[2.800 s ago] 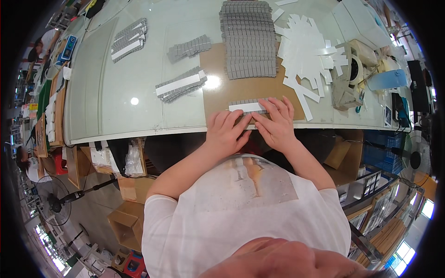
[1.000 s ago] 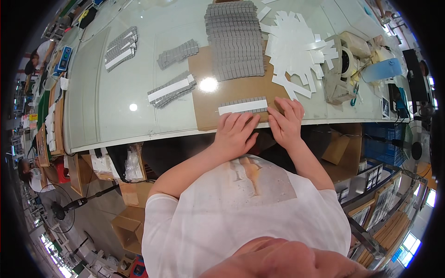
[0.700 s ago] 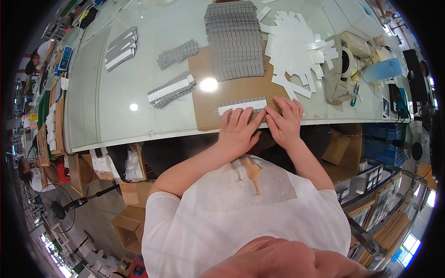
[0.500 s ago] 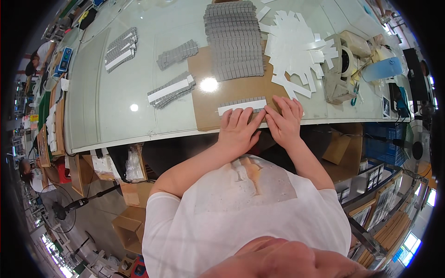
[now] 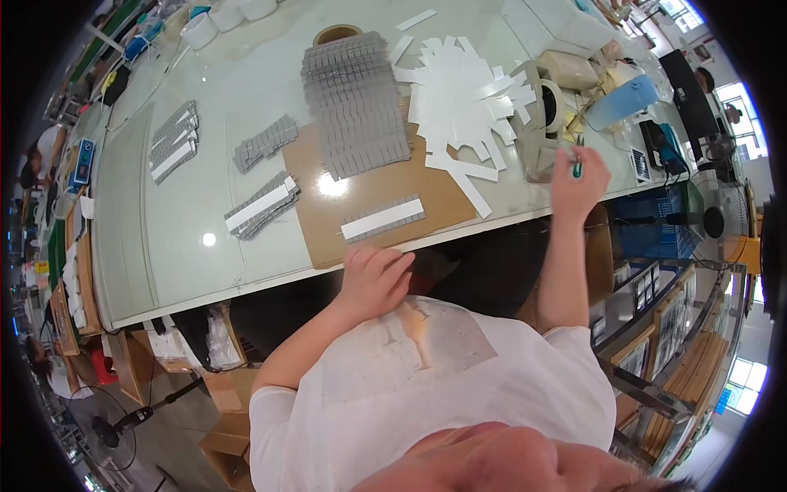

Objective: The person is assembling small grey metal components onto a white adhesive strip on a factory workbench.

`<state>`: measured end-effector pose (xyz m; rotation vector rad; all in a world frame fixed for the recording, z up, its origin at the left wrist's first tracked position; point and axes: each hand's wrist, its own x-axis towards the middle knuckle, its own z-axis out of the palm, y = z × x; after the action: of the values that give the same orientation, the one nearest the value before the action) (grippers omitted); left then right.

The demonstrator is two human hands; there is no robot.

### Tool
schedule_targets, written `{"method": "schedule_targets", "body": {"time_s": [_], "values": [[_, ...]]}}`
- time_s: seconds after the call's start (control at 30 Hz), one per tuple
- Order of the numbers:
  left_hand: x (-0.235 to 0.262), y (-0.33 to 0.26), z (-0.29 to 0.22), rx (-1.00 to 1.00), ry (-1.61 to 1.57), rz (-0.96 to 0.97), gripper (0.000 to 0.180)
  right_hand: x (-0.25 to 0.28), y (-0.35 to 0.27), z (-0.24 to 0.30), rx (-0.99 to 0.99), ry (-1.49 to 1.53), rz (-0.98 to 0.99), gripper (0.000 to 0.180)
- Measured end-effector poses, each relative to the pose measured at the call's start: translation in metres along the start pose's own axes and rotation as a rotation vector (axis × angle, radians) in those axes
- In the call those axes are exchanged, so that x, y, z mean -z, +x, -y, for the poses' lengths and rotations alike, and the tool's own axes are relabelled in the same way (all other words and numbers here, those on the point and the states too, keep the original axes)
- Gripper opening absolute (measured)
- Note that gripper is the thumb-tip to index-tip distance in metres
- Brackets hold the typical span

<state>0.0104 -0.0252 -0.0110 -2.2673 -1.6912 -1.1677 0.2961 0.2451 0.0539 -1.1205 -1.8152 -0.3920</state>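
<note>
A grey segmented strip with a white strip on it (image 5: 382,219) lies on the brown board (image 5: 316,238) near the table's front edge. My left hand (image 5: 375,281) is just below it at that edge, its fingers loosely curled together with nothing seen in them. Off to the right, my right hand (image 5: 580,184) is closed on small scissors (image 5: 576,170) with teal handles, their dark tip pointing away from me. The fingers partly cover the handles. A large stack of grey segmented strips (image 5: 357,107) lies beyond the board's middle, beside a spread pile of white strips (image 5: 459,94).
Smaller bundles of grey strips (image 5: 266,141) lie left of the board, some topped with white strips (image 5: 261,205). Another bundle (image 5: 174,141) is farther left. A tape dispenser (image 5: 537,152), a blue bottle (image 5: 620,102) and a brown tape roll (image 5: 337,34) stand around the pile.
Both hands have left the grey and white strip. My right hand moved right and took hold of the scissors; my left hand drew back to the table edge. The view has shifted.
</note>
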Motion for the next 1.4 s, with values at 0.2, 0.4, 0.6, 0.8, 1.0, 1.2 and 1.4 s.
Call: {"method": "schedule_targets", "body": {"time_s": [0.2,0.4,0.6,0.8,1.0,1.2,1.4], "values": [[0.005,-0.006,-0.005,0.01,-0.04,-0.05,0.041,-0.026,0.04,-0.088,-1.011,0.578,0.614,0.025],[0.01,-0.021,-0.003,0.057,-0.001,-0.068,0.041,0.01,0.042,-0.063,-0.778,0.829,0.275,0.016],[0.011,-0.019,0.001,0.048,-0.046,-0.097,0.039,0.056,-0.072,-0.064,-0.595,0.474,0.295,0.009],[0.023,0.001,0.008,-0.014,-0.235,-0.012,0.031,0.058,-0.086,0.04,-0.22,0.493,0.453,0.008],[0.073,0.057,-0.028,0.828,-0.554,0.542,0.025,0.054,-0.069,0.172,0.329,0.591,1.366,0.016],[0.083,0.036,-0.008,0.642,-0.289,0.597,0.02,0.034,-0.084,0.185,0.277,0.828,1.054,0.018],[0.07,0.042,0.007,0.615,-0.267,0.458,0.021,0.025,-0.084,0.176,-0.193,0.806,0.967,0.015]]}}
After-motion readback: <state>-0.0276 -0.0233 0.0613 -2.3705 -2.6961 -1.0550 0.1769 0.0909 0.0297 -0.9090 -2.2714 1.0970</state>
